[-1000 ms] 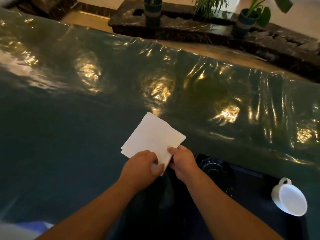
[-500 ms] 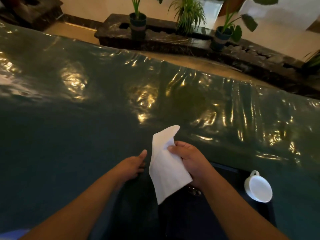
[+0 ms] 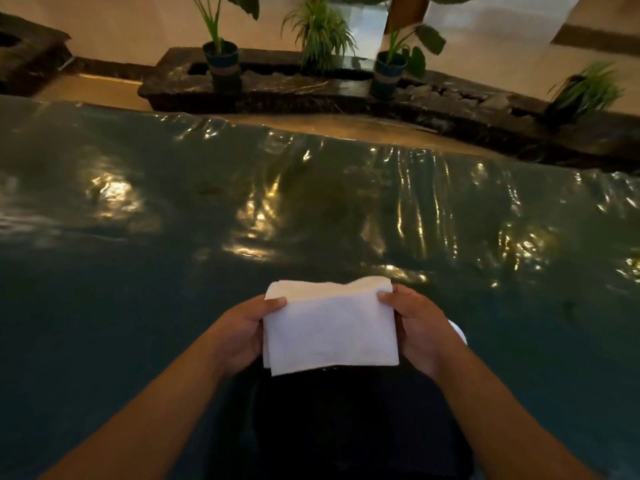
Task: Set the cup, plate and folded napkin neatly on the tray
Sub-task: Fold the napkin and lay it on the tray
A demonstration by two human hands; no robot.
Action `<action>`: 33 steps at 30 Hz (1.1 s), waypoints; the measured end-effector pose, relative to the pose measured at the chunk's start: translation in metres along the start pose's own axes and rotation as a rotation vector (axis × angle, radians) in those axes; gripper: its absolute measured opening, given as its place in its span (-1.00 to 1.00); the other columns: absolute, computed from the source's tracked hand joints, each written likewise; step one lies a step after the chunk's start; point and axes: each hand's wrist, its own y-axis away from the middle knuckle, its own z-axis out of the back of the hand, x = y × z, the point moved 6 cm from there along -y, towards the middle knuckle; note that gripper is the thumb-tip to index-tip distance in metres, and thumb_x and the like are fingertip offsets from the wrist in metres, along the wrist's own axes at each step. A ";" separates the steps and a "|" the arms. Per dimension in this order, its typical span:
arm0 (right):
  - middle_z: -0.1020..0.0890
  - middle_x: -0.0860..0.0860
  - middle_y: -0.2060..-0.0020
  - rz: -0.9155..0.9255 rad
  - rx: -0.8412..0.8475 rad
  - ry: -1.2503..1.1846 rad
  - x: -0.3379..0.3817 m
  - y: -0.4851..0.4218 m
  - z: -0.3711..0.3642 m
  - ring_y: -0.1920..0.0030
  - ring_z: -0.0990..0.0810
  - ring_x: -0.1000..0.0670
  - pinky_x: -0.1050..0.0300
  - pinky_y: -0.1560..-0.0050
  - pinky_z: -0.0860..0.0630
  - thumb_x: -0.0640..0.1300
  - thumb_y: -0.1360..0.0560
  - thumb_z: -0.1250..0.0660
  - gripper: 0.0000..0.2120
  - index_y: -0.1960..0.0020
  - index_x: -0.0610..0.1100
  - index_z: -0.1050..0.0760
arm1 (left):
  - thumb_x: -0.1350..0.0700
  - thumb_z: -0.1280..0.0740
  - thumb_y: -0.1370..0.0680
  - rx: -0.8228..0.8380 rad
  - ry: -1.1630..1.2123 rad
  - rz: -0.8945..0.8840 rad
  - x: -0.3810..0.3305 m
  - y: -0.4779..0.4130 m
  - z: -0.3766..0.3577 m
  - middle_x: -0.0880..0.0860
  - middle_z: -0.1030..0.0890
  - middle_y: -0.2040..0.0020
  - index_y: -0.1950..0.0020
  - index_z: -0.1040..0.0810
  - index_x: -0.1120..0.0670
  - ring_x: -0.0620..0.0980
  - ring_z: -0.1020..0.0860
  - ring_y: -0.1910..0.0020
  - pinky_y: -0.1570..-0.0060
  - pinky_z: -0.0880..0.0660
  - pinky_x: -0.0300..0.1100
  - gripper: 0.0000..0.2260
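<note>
A white napkin [image 3: 330, 329], folded over at its top edge, hangs in the air above the dark tray [image 3: 346, 427]. My left hand [image 3: 242, 332] pinches its left side and my right hand [image 3: 419, 327] pinches its right side. The tray lies on the table close to me, between my forearms. A sliver of the white cup [image 3: 459, 332] shows behind my right wrist; the rest of it is hidden. The plate is hidden behind the napkin and my hands.
The table [image 3: 173, 237] is covered with glossy, wrinkled dark green plastic. Beyond its far edge runs a dark stone ledge [image 3: 294, 88] with several potted plants [image 3: 221, 60].
My left hand has taken hold of the napkin again. The napkin, which hung from my right hand alone, is now folded and held flat between both hands. The view shifted right.
</note>
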 end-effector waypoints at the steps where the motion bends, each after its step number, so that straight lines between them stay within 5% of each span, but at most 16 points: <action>1: -0.68 -0.27 -0.12 -0.008 -0.036 0.012 -0.004 0.000 0.017 -0.20 -0.61 -0.36 -0.39 -0.25 -0.51 -0.18 -0.61 -0.28 -0.75 -0.23 -0.24 -0.58 | 0.10 -0.33 -0.59 0.001 -0.044 -0.010 0.001 -0.002 -0.008 0.28 -0.65 -0.22 -0.33 -0.57 0.21 0.27 -0.61 -0.22 -0.26 -0.50 0.26 -0.66; 6: -0.73 -0.15 0.06 0.007 -0.159 0.097 -0.014 0.005 0.072 0.10 -0.70 -0.11 -0.05 0.04 -0.59 -0.17 -0.61 -0.36 -0.82 -0.12 -0.26 -0.61 | 0.09 -0.41 -0.58 -0.069 -0.233 -0.037 0.007 -0.010 -0.035 0.21 -0.70 -0.14 -0.25 -0.60 0.20 0.20 -0.67 -0.13 -0.15 -0.58 0.17 -0.70; 9: -0.64 0.05 0.34 0.028 -0.232 0.212 -0.014 0.009 0.092 0.29 -0.56 0.00 0.06 0.16 -0.48 -0.12 -0.56 -0.44 -0.86 -0.02 -0.20 -0.64 | 0.05 -0.48 -0.54 -0.165 -0.417 -0.114 0.003 -0.011 -0.044 0.15 -0.74 0.02 -0.12 -0.66 0.15 0.08 -0.71 0.10 0.14 -0.59 -0.05 -0.77; 13: -0.47 -0.05 0.44 0.032 -0.167 0.183 -0.016 0.014 0.100 0.42 -0.37 -0.02 0.09 0.36 -0.41 -0.13 -0.60 -0.39 -0.83 0.10 -0.23 -0.59 | 0.00 -0.48 -0.54 -0.214 -0.626 -0.166 -0.002 -0.007 -0.053 0.00 -0.60 0.35 0.01 -0.68 0.06 -0.07 -0.47 0.46 0.42 -0.38 -0.17 -0.85; 15: -0.67 -0.09 0.27 0.054 -0.135 0.171 -0.015 0.018 0.097 0.32 -0.56 -0.08 0.02 0.22 -0.57 -0.12 -0.64 -0.34 -0.83 0.02 -0.23 -0.57 | 0.00 -0.45 -0.57 -0.191 -0.603 -0.147 -0.002 -0.004 -0.061 0.05 -0.65 0.29 -0.02 -0.64 0.09 -0.05 -0.48 0.44 0.41 -0.42 -0.15 -0.83; 18: -0.75 -0.11 0.02 0.041 -0.131 0.124 -0.022 0.020 0.095 0.02 -0.72 -0.16 -0.11 -0.07 -0.65 -0.06 -0.66 -0.31 -0.81 -0.11 -0.20 -0.55 | -0.07 -0.40 -0.59 -0.176 -0.458 -0.075 0.006 0.000 -0.070 0.09 -0.75 0.02 -0.11 -0.59 0.10 0.09 -0.71 0.14 0.11 -0.65 -0.01 -0.74; 24: -0.67 -0.23 -0.04 0.050 -0.173 0.186 -0.040 0.018 0.102 -0.04 -0.71 -0.11 -0.07 -0.09 -0.67 -0.13 -0.58 -0.43 -0.76 0.16 -0.26 -0.51 | 0.13 -0.44 -0.57 -0.328 -0.402 -0.090 0.030 -0.006 -0.058 0.22 -0.66 -0.08 -0.01 -0.52 0.22 0.12 -0.71 0.07 0.10 -0.66 -0.01 -0.82; 27: -0.66 -0.20 0.04 0.049 -0.192 0.311 -0.057 0.022 0.110 -0.03 -0.70 -0.13 -0.12 -0.05 -0.68 -0.22 -0.53 -0.46 -0.76 0.22 -0.18 -0.43 | 0.23 -0.44 -0.55 -0.333 -0.430 -0.112 0.043 -0.004 -0.056 0.13 -0.61 -0.14 -0.19 -0.46 0.12 0.12 -0.65 -0.04 0.09 -0.66 0.00 -0.73; 30: -0.68 -0.12 0.03 0.031 -0.194 0.387 -0.077 0.028 0.118 -0.03 -0.68 -0.12 -0.14 -0.04 -0.68 -0.25 -0.52 -0.45 -0.85 -0.01 -0.09 -0.52 | 0.31 -0.45 -0.49 -0.271 -0.450 -0.098 0.064 -0.005 -0.045 0.09 -0.64 -0.16 -0.34 -0.38 -0.01 0.11 -0.67 -0.07 0.03 -0.66 0.06 -0.49; 33: -0.69 -0.02 0.02 -0.024 -0.148 0.494 -0.102 0.035 0.125 0.00 -0.68 -0.01 -0.03 -0.04 -0.68 -0.25 -0.54 -0.42 -0.66 -0.25 0.02 -0.49 | 0.26 -0.48 -0.47 -0.241 -0.633 -0.017 0.088 -0.005 -0.029 0.06 -0.69 -0.12 -0.25 -0.54 0.01 0.06 -0.70 -0.01 -0.01 -0.66 0.09 -0.61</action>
